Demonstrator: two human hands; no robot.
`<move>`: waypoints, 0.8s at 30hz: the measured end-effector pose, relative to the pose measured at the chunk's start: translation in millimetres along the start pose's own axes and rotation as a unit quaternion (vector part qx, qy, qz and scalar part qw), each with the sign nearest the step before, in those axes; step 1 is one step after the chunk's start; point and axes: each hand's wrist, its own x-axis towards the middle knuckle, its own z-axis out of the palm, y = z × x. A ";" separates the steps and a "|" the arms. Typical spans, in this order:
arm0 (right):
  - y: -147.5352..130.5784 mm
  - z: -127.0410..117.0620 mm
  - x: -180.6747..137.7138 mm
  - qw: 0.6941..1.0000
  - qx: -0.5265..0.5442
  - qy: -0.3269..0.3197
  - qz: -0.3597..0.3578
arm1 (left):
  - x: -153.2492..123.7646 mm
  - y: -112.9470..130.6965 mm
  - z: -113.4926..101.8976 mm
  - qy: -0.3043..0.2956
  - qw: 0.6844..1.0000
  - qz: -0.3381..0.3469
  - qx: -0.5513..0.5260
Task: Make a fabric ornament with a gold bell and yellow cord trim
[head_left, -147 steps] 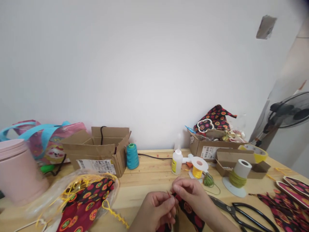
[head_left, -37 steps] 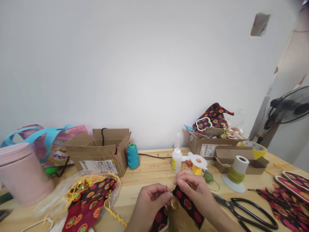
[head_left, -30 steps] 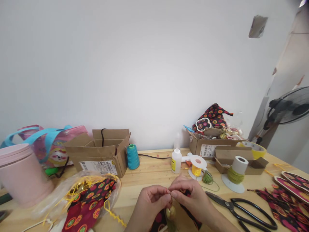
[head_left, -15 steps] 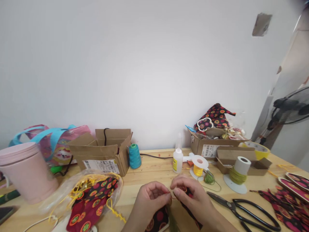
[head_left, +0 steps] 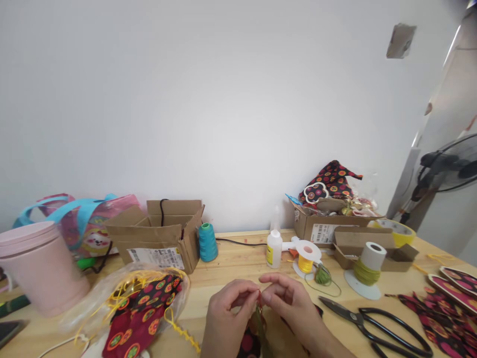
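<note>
My left hand [head_left: 228, 314] and my right hand [head_left: 289, 309] meet fingertip to fingertip low in the middle of the head view, over the wooden table [head_left: 231, 271]. Both pinch a thin red thread or cord end [head_left: 258, 297] between thumb and forefinger. Below the fingers hangs a small piece of dark fabric with red and orange dots [head_left: 250, 338], mostly hidden by my hands. Black scissors [head_left: 372, 323] lie just to the right of my right hand.
A glue bottle [head_left: 274, 246], a yellow cord spool [head_left: 306, 254], a green cord spool [head_left: 366, 269] and a teal thread cone [head_left: 207, 242] stand behind my hands. Cardboard boxes [head_left: 160, 233] sit at the back. A plastic bag of dotted fabric [head_left: 137, 308] lies left, a pink tub [head_left: 37, 268] far left.
My hands have drawn together from holding the dotted fabric and a small gold bell apart to pinching the red thread end; the fabric now hangs lower, out of sight.
</note>
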 end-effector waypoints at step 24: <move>-22.1 -24.1 2.8 0.825 -0.526 0.027 -0.203 | 6.2 -6.5 -8.6 -0.014 0.991 -0.131 -0.031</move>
